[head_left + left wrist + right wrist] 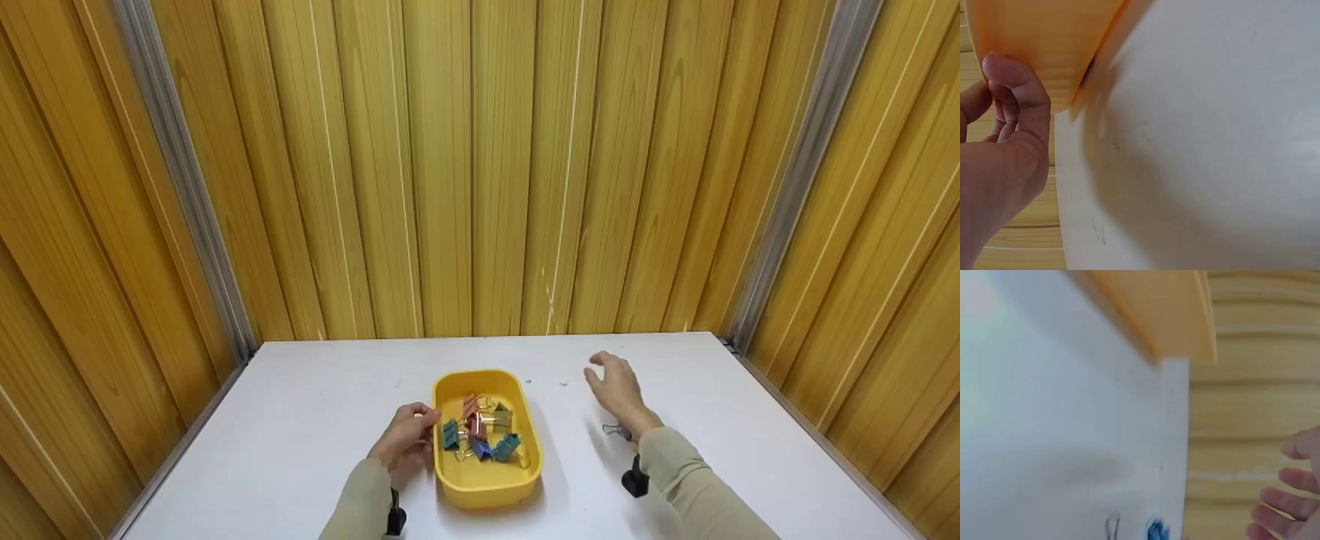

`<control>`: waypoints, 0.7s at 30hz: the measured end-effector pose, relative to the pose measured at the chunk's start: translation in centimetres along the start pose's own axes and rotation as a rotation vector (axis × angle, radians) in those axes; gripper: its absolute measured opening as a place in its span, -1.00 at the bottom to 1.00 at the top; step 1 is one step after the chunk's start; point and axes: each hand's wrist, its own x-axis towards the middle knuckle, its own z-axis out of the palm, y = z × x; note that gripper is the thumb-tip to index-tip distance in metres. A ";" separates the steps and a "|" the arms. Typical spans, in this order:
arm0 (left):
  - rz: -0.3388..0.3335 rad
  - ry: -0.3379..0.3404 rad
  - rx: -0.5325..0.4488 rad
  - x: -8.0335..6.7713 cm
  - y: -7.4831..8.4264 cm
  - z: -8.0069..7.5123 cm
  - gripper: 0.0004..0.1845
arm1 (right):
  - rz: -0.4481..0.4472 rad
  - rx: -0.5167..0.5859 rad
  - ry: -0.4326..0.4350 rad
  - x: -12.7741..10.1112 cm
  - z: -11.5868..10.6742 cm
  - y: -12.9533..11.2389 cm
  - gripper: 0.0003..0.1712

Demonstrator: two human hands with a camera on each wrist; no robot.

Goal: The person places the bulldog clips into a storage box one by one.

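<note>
A yellow plastic box (491, 495) stands on the white table with several binder clips (478, 427) inside, red, teal, green and blue. At its left side, my left hand (405, 435) pinches the rim; the left wrist view shows the thumb (1008, 70) against the outer wall. To the right of the box, my right hand (616, 386) hovers over the table, fingers spread and holding nothing. A binder clip (616, 430) lies by the right wrist, partly hidden by it. In the right wrist view a blue binder clip (1157, 531) shows at the bottom edge.
Wood-patterned panels (502, 165) rise behind and at both sides of the white table (315, 420), with grey metal posts (802, 180) at the corners. Small clear specks (563, 384) lie on the tabletop behind and right of the box.
</note>
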 end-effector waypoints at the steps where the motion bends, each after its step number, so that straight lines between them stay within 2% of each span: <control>1: 0.000 0.001 0.002 0.1 0.0 0.0 -0.81 | 0.047 -0.035 -0.002 0.0 -0.5 1.0 -0.67; 3: -0.006 0.003 0.004 0.1 0.0 0.0 -0.81 | 0.162 -0.087 -0.028 -0.1 -1.5 3.0 -0.61; 5: -0.007 0.003 0.007 0.2 0.0 0.0 -0.81 | 0.243 -0.106 -0.093 -0.3 -2.1 4.5 -0.53; 9: 0.003 -0.004 0.002 0.1 0.0 0.2 -0.83 | 0.398 -0.083 -0.214 -0.8 -2.7 6.7 -0.38; 11: 0.009 -0.006 0.000 0.1 0.0 0.2 -0.83 | 0.444 -0.084 -0.248 -0.9 -2.8 7.4 -0.33; 15: 0.008 0.000 -0.004 0.0 0.0 0.1 -0.83 | 0.470 -0.100 -0.290 -0.8 -2.6 8.0 -0.25; 21: 0.019 -0.003 -0.011 0.1 -0.1 -0.1 -0.82 | 0.421 -0.093 -0.301 -0.4 -2.0 8.0 -0.25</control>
